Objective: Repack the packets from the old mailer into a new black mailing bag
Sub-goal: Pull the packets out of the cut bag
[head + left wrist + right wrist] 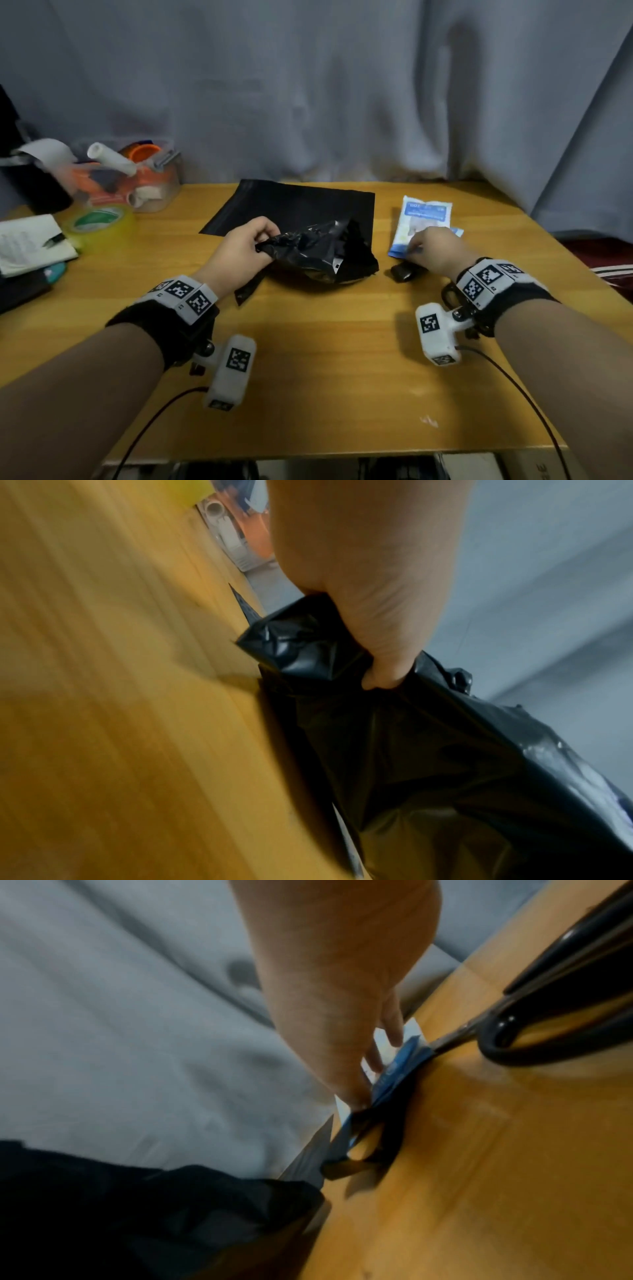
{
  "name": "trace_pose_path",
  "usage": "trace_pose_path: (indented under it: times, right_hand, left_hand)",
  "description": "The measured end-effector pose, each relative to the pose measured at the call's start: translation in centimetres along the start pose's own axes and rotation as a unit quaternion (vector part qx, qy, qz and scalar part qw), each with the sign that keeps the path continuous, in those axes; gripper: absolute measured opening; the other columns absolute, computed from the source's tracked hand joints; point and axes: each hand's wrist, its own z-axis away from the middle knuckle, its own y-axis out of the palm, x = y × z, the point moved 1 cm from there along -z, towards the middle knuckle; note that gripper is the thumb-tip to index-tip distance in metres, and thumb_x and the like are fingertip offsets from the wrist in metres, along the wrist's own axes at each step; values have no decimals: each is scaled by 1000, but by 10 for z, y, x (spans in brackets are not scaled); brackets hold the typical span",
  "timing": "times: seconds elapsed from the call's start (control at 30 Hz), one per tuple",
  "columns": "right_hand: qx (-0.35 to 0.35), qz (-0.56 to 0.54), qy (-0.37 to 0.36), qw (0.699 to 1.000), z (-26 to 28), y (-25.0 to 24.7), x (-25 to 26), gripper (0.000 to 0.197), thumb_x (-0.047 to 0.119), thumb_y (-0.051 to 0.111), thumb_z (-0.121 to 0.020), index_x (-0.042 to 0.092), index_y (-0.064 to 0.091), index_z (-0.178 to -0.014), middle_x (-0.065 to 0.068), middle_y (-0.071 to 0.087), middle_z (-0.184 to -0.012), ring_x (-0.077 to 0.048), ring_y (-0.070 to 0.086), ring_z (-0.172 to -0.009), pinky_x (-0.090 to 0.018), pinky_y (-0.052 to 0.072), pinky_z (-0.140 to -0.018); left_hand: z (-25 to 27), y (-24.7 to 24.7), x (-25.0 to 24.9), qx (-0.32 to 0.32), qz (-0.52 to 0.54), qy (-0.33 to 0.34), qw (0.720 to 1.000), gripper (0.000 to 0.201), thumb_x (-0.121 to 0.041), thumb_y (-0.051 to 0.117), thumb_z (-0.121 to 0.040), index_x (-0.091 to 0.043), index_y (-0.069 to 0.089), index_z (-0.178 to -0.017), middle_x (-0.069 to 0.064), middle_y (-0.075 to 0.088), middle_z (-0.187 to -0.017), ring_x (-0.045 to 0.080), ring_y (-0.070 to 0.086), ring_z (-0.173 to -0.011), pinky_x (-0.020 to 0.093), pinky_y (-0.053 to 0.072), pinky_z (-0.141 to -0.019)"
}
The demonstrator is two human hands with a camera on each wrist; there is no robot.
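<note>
1. Crumpled black plastic old mailer (318, 253) sits mid-table, its end bunched in the left hand (239, 250), fingers curled round it.
2. White-and-blue flat packets (423, 222) lie stacked to its right; right hand (436, 248) rests fingertips on them, grip not discernible.
3. Flat new black mailing bag (294, 205) lies behind on the wooden table (342, 377).

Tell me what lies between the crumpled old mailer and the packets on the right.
Head view: mostly bare table between the old mailer and the packets, with a small dark object near the gap's front edge.
</note>
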Motion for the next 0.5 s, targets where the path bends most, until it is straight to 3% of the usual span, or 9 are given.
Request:
trace_pose_path:
  times: [0.07,0.13,0.23,0.3,0.37,0.43,0.5]
  right_hand:
    - [-17,-28,2,999,5,-1,5,30,25,58,-90,15,65,-118,-11,61,-122,-27,56,-108,-36,47,-90]
    - [-94,-124,-19,988,14,-6,15,32,21,57,-90,15,61,-122,-9,61,-123,-25,57,-111,-34,46,-93]
    - [-213,-291,-146,921,39,-16,47,13,13,63,-85,12,63,-98,-2,59,-104,-15,53,-101,-27,41,-92]
    - [-214,-303,-226,901,54,-16,71,9,13,69,-80,15,61,-83,-1,51,-106,-15,47,-104,-25,33,-93]
    - [-183,-227,-246,924,60,-10,86,5,24,72,-80,21,68,-82,-2,45,-129,-20,35,-124,-35,24,-104]
    - [-151,-105,-241,953,59,-3,95,15,35,69,-82,29,73,-96,-1,27,-152,-25,16,-139,-44,12,-113]
    - [-107,-52,-227,967,54,6,101,27,38,67,-84,32,69,-110,1,11,-159,-28,5,-144,-46,4,-116]
  left_hand:
    - [1,-2,4,8,12,-3,1000,33,-2,65,-83,-32,53,-81,-2,57,-81,13,53,-75,21,44,-69]
    - [3,-5,7,14,11,-6,1000,30,-2,63,-84,-32,55,-83,-5,58,-85,11,54,-79,21,43,-71]
    - [8,-9,9,17,2,-2,1000,22,-6,60,-87,-27,56,-87,-11,58,-85,6,54,-79,17,41,-68]
    - [12,-11,11,13,-10,-7,1000,18,-7,58,-89,-25,57,-88,-11,58,-81,4,53,-69,14,38,-57]
    - [17,-14,13,9,-1,-14,1000,19,-8,56,-91,-26,56,-84,-9,58,-76,3,52,-57,15,38,-49]
    - [20,-18,16,3,11,-20,1000,17,-9,55,-92,-24,56,-83,-6,57,-72,-1,52,-49,13,38,-45]
    - [21,-21,20,3,13,-30,999,14,-6,52,-93,-18,57,-88,-2,58,-72,-1,50,-44,11,37,-42]
